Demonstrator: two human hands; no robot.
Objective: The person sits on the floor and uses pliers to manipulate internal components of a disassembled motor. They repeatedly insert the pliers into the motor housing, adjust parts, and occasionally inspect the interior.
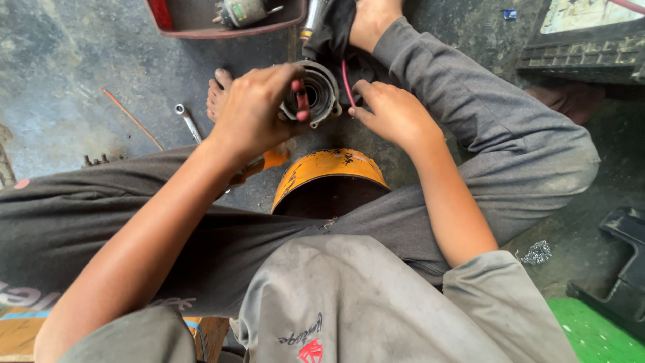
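Note:
I sit on the ground with my legs bent. My left hand (pixel 254 111) grips a round grey metal motor housing (pixel 320 91), fingers over its rim and into its open end. My right hand (pixel 392 113) rests against the housing's right side, fingertips by a thin red wire (pixel 347 84) that runs down from it. A dark cloth (pixel 334 27) lies behind the housing. A curved orange metal cover (pixel 327 169) stands between my legs, just below both hands.
A red tray (pixel 201 25) with a small motor part (pixel 243 11) sits at the top. A wrench (pixel 189 121) and a thin rod (pixel 131 117) lie on the concrete floor at left. Black plastic pieces (pixel 621 255) and a green surface (pixel 594 333) are at right.

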